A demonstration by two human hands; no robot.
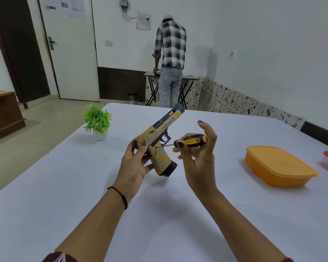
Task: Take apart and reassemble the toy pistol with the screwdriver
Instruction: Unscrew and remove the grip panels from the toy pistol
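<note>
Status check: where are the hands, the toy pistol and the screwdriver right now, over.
Left hand gripping toy pistol above the table. Right hand holds screwdriver, tip at the pistol's grip. Nothing in the way; orange container off right.

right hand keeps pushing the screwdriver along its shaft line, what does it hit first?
The toy pistol. The right hand aims the screwdriver leftward, its tip already at or touching the upper grip; actual contact is unclear. The left hand holds the pistol behind that spot.
</note>
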